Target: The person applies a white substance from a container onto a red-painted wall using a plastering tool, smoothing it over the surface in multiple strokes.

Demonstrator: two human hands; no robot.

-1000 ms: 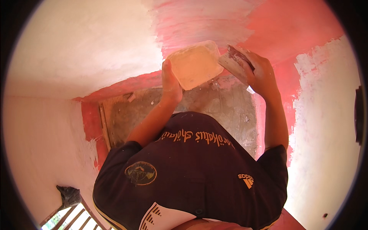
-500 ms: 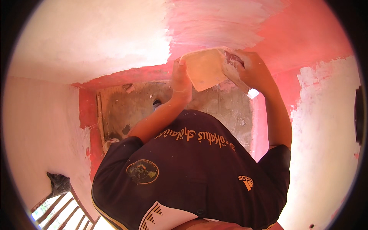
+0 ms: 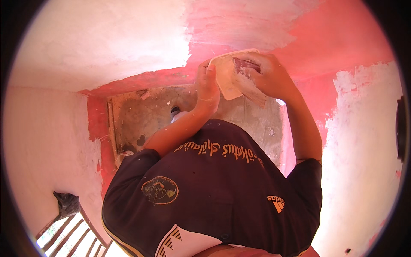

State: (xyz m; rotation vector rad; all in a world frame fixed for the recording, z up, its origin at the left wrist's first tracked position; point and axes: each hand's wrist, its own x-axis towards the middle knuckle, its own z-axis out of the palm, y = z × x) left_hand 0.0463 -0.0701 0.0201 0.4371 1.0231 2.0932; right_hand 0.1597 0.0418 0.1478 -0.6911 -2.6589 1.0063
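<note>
My left hand point(image 3: 207, 85) grips the left edge of a flat, cream-coloured board point(image 3: 223, 76), its thumb over the near face. The board is tilted, and pale filler is smeared on it. My right hand point(image 3: 272, 77) is closed round a wide scraper point(image 3: 250, 85) with a dark reddish grip and a whitish, smeared blade. The scraper lies over the right part of the board and seems to touch it. Part of the board is hidden behind the scraper, and the fingers of my right hand are partly hidden.
Ahead is a red wall point(image 3: 342, 38) partly coated in white filler point(image 3: 128, 38). Side walls point(image 3: 47, 115) stand close on both sides. Below is a stained floor point(image 3: 141, 111) with scraps. A barred opening point(image 3: 72, 235) with a black bag point(image 3: 67, 204) is at lower left.
The scraper in my right hand has moved left, from the board's right edge onto its face. My left hand and the board have turned and shifted slightly right.
</note>
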